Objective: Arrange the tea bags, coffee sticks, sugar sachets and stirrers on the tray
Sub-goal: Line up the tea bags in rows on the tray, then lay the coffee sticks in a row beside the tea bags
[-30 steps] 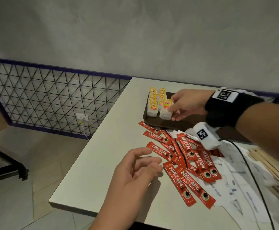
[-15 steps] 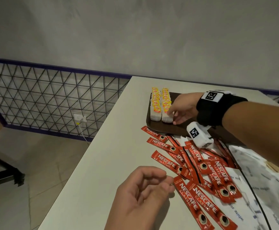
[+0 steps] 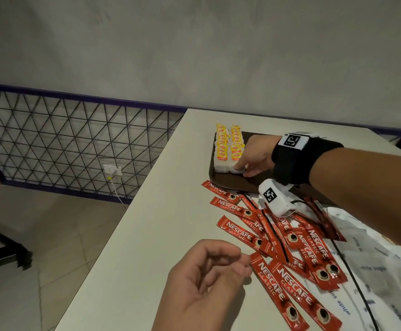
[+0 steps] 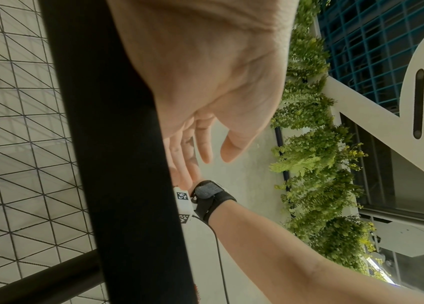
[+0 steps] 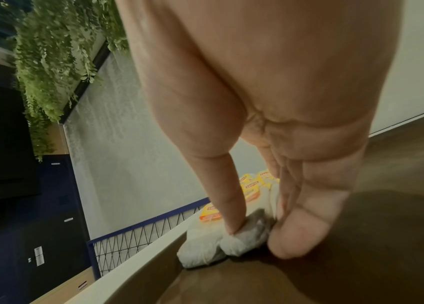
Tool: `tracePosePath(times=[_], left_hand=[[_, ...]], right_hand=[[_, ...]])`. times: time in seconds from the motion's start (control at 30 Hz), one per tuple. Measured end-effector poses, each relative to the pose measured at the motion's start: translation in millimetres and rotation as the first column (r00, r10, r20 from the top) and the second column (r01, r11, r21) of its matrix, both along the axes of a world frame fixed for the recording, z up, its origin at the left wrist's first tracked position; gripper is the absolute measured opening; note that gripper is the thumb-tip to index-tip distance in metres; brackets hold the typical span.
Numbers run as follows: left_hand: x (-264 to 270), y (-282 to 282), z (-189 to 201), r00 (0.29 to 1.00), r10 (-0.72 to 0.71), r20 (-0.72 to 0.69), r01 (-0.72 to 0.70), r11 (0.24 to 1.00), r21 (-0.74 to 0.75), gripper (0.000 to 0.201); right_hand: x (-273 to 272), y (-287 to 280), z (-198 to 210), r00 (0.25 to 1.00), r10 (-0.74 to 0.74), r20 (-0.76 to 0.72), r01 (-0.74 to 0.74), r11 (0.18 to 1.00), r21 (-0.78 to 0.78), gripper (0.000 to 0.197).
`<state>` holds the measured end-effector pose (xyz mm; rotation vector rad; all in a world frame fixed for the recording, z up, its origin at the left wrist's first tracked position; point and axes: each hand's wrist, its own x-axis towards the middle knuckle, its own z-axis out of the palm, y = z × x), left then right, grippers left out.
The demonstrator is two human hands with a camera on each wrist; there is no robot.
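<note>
A dark brown tray (image 3: pixel 228 183) lies at the far side of the white table (image 3: pixel 161 211). Two rows of yellow-tagged tea bags (image 3: pixel 227 145) stand along the tray's left edge. My right hand (image 3: pixel 241 170) reaches over the tray and pinches the nearest tea bag (image 5: pixel 242 242) of the right row between thumb (image 5: pixel 229 214) and fingers, with the bag resting on the tray floor. Red coffee sticks (image 3: pixel 280 237) lie scattered on the table in front of the tray. My left hand (image 3: pixel 228 261) hovers beside them, fingers loosely bent, holding nothing.
White sugar sachets (image 3: pixel 381 271) are piled at the right, and a black cable (image 3: pixel 345 263) runs across them. The table's left edge drops to a tiled floor (image 3: pixel 63 235) and a wire mesh railing (image 3: pixel 63 144). A grey wall stands behind.
My right hand has brought the tea bag down to the near end of the right row on the tray. My left hand stays beside the coffee sticks.
</note>
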<state>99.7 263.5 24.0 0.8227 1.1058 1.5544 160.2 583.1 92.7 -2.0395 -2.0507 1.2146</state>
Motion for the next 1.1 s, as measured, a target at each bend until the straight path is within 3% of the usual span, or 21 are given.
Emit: tracePosePath(times=[0.17, 0.33, 0.43, 0.57, 0.67, 0.77, 0.83, 0.97, 1.03, 1.1], left_hand=[[2.4, -1.1, -0.8, 0.999, 0.033, 0.003, -0.033, 0.999, 0.023, 0.035], [6.7, -5.8, 2.4, 0.995, 0.054, 0.084, -0.053, 0.999, -0.008, 0.022], [6.2, -10.2, 5.2, 0.997, 0.065, -0.033, -0.064, 0.998, 0.022, 0.011], [8.7, -15.9, 4.2, 0.942, 0.042, -0.333, -0.027, 0.998, 0.051, 0.031], [20.5, -18.6, 3.2, 0.825, 0.034, -0.565, -0.005, 0.999, 0.053, 0.030], [30.2, -17.9, -1.0, 0.552, 0.109, -0.827, 0.017, 0.990, 0.142, 0.027], [34.3, -13.8, -2.7, 0.388, 0.110, -0.915, 0.010, 0.992, 0.123, 0.031], [41.5, -4.7, -0.7, 0.111, -0.019, -0.994, -0.083, 0.996, -0.028, 0.047], [41.6, -1.1, -0.4, 0.055, -0.080, -0.995, -0.104, 0.991, -0.085, 0.049], [41.0, 2.0, 1.5, 0.099, -0.083, -0.992, -0.115, 0.989, -0.094, 0.044]], right_hand=[[5.9, -4.0, -3.4, 0.999, 0.028, -0.020, -0.025, 0.993, 0.116, 0.035], [30.5, -52.5, 28.2, 0.994, 0.110, -0.009, -0.101, 0.939, 0.329, 0.034], [61.7, -109.4, 55.3, 0.972, 0.233, -0.019, -0.211, 0.909, 0.358, 0.026], [125.8, -196.4, 67.6, 0.910, 0.400, 0.109, -0.401, 0.786, 0.471, 0.021], [167.0, -249.8, 48.8, 0.904, 0.403, 0.140, -0.421, 0.788, 0.450, 0.021], [191.1, -288.5, 12.6, 0.924, 0.378, 0.049, -0.353, 0.800, 0.486, 0.022], [196.4, -304.6, -11.4, 0.936, 0.351, 0.024, -0.298, 0.757, 0.582, 0.030], [186.7, -307.6, -50.6, 0.951, 0.256, 0.174, -0.300, 0.621, 0.724, 0.039], [179.4, -303.2, -64.0, 0.950, 0.218, 0.225, -0.310, 0.551, 0.775, 0.034], [173.2, -300.1, -70.9, 0.954, 0.195, 0.229, -0.297, 0.505, 0.810, 0.029]])
